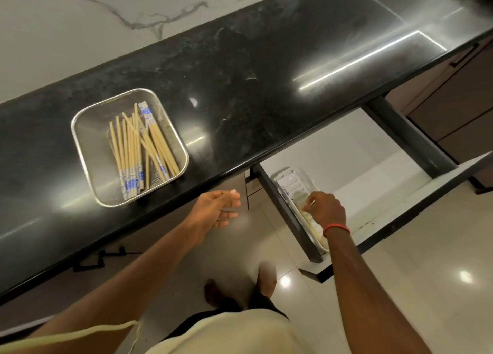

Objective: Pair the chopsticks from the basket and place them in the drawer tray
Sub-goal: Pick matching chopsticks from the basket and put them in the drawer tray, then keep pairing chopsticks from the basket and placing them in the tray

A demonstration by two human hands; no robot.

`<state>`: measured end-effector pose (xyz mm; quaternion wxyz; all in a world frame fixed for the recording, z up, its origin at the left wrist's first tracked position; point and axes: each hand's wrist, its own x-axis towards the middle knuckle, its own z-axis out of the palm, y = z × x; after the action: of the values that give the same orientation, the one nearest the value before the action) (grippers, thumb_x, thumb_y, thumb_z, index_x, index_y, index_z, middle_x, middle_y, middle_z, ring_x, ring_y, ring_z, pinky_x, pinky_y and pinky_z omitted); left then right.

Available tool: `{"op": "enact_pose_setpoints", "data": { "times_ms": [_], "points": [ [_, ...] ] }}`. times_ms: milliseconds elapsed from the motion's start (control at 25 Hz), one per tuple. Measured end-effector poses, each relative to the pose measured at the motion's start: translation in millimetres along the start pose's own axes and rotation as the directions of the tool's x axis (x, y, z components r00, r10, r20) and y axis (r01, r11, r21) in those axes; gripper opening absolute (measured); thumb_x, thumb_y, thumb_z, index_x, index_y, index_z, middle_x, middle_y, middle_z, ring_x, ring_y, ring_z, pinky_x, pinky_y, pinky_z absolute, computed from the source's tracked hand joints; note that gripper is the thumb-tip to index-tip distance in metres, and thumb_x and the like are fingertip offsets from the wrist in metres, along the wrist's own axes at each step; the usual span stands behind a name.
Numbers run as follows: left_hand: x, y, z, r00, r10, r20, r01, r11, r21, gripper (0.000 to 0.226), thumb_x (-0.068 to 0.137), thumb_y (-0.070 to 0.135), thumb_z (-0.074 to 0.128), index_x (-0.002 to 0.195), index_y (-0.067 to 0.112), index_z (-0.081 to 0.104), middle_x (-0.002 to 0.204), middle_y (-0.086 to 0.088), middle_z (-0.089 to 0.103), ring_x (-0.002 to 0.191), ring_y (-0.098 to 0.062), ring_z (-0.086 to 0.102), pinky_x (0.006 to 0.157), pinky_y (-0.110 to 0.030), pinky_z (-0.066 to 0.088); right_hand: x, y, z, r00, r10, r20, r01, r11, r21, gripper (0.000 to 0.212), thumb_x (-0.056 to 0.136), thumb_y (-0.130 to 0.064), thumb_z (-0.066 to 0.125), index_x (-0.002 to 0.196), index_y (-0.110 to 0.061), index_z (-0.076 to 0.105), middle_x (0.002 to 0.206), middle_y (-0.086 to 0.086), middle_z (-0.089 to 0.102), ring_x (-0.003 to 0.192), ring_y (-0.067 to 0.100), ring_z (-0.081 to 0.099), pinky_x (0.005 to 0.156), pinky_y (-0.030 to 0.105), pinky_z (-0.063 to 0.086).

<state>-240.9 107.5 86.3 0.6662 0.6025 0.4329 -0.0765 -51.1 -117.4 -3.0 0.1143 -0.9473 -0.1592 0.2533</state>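
A square metal mesh basket (88, 151) sits on the black counter and holds several wooden chopsticks (138, 151) with blue-and-white patterned ends. Below the counter's edge an open drawer (346, 161) carries a white plastic tray (290, 180) along its left side. My right hand (325, 209) is down in the tray, fingers curled around chopsticks (313, 227) that lie in it; most of their length is hidden under my hand and wrist. My left hand (216, 209) hovers in front of the counter's edge, fingers straight and holding nothing.
The glossy black counter (240, 73) runs diagonally with a marble wall behind it. The drawer's dark front panel (400, 217) juts out over the tiled floor. My feet stand on the tiles below. Closed brown cabinets stand at the right.
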Motion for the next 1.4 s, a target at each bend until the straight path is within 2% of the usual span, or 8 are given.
{"op": "enact_pose_setpoints", "data": {
  "times_ms": [120, 240, 520, 760, 960, 1160, 1320, 1400],
  "points": [
    [-8.5, 13.5, -6.7, 0.997, 0.072, -0.006, -0.072, 0.997, 0.002, 0.026, 0.099, 0.04, 0.058, 0.109, 0.02, 0.073, 0.107, 0.001, 0.078, 0.086, -0.015, 0.075, 0.078, -0.032, 0.055, -9.1, -43.5, -28.3, 0.973, -0.145, -0.178, 0.162, 0.983, 0.086, 0.025, 0.089, -0.041, 0.068, 0.099, -0.018, 0.07, 0.096, 0.008, 0.073, 0.086, 0.029, 0.069, 0.08, 0.042, 0.059],
    [-17.9, 22.9, -19.0, 0.991, 0.132, -0.021, -0.132, 0.991, 0.0, 0.028, 0.099, 0.039, 0.059, 0.113, 0.018, 0.073, 0.107, 0.002, 0.078, 0.087, -0.014, 0.076, 0.079, -0.032, 0.055, -22.4, -96.8, -51.6, 0.914, -0.3, -0.274, 0.342, 0.932, 0.121, 0.029, 0.091, -0.042, 0.065, 0.098, -0.015, 0.07, 0.092, 0.007, 0.073, 0.083, 0.025, 0.068, 0.078, 0.035, 0.058],
    [-41.0, 37.2, -65.5, 0.964, 0.233, -0.131, -0.246, 0.965, -0.089, 0.022, 0.098, 0.037, 0.061, 0.108, 0.022, 0.073, 0.105, 0.004, 0.078, 0.09, -0.014, 0.076, 0.081, -0.034, 0.056, -49.7, -191.6, -78.3, 0.808, -0.492, -0.326, 0.546, 0.832, 0.099, 0.025, 0.091, -0.044, 0.065, 0.095, -0.019, 0.068, 0.084, 0.0, 0.071, 0.077, 0.016, 0.066, 0.074, 0.038, 0.06],
    [-56.9, 42.5, -111.8, 0.927, 0.264, -0.265, -0.328, 0.915, -0.235, 0.023, 0.097, 0.035, 0.064, 0.109, 0.019, 0.074, 0.106, 0.001, 0.078, 0.093, -0.018, 0.076, 0.083, -0.035, 0.059, -74.8, -256.4, -72.9, 0.749, -0.591, -0.3, 0.628, 0.777, 0.036, 0.024, 0.089, -0.046, 0.067, 0.092, -0.022, 0.07, 0.08, -0.004, 0.071, 0.074, 0.012, 0.066, 0.069, 0.037, 0.06],
    [-65.2, 39.4, -156.8, 0.883, 0.257, -0.393, -0.403, 0.843, -0.356, 0.019, 0.097, 0.031, 0.065, 0.106, 0.018, 0.074, 0.1, -0.001, 0.08, 0.092, -0.021, 0.077, 0.077, -0.033, 0.061, -87.7, -313.4, -56.0, 0.697, -0.667, -0.263, 0.688, 0.726, -0.018, 0.024, 0.087, -0.049, 0.067, 0.09, -0.025, 0.069, 0.082, -0.007, 0.071, 0.07, 0.007, 0.065, 0.062, 0.027, 0.056],
    [-73.1, 27.0, -185.9, 0.855, 0.204, -0.477, -0.433, 0.787, -0.44, 0.02, 0.099, 0.033, 0.061, 0.106, 0.019, 0.074, 0.093, 0.004, 0.08, 0.09, -0.017, 0.076, 0.076, -0.031, 0.059, -88.6, -358.6, -19.4, 0.701, -0.71, -0.066, 0.693, 0.7, -0.17, 0.026, 0.086, -0.047, 0.069, 0.105, -0.03, 0.066, 0.103, -0.003, 0.071, 0.09, 0.016, 0.066, 0.08, 0.035, 0.055],
    [-76.3, 17.5, -196.7, 0.845, 0.158, -0.511, -0.43, 0.768, -0.474, 0.025, 0.098, 0.033, 0.062, 0.109, 0.013, 0.073, 0.102, -0.003, 0.079, 0.096, -0.024, 0.075, 0.086, -0.039, 0.06, -78.9, -370.0, 5.6, 0.707, -0.701, -0.093, 0.652, 0.698, -0.297, 0.024, 0.093, -0.036, 0.063, 0.108, -0.019, 0.064, 0.1, 0.006, 0.069, 0.092, 0.025, 0.066, 0.073, 0.036, 0.049],
    [-77.2, 13.0, -200.5, 0.84, 0.136, -0.525, -0.428, 0.761, -0.488, 0.025, 0.098, 0.033, 0.063, 0.108, 0.013, 0.073, 0.101, -0.004, 0.079, 0.096, -0.024, 0.075, 0.081, -0.037, 0.061, -71.7, -370.3, 8.3, 0.706, -0.699, -0.113, 0.618, 0.686, -0.383, 0.018, 0.096, -0.027, 0.056, 0.108, -0.013, 0.062, 0.099, 0.01, 0.068, 0.093, 0.031, 0.066, 0.069, 0.037, 0.048]
  ]
}}
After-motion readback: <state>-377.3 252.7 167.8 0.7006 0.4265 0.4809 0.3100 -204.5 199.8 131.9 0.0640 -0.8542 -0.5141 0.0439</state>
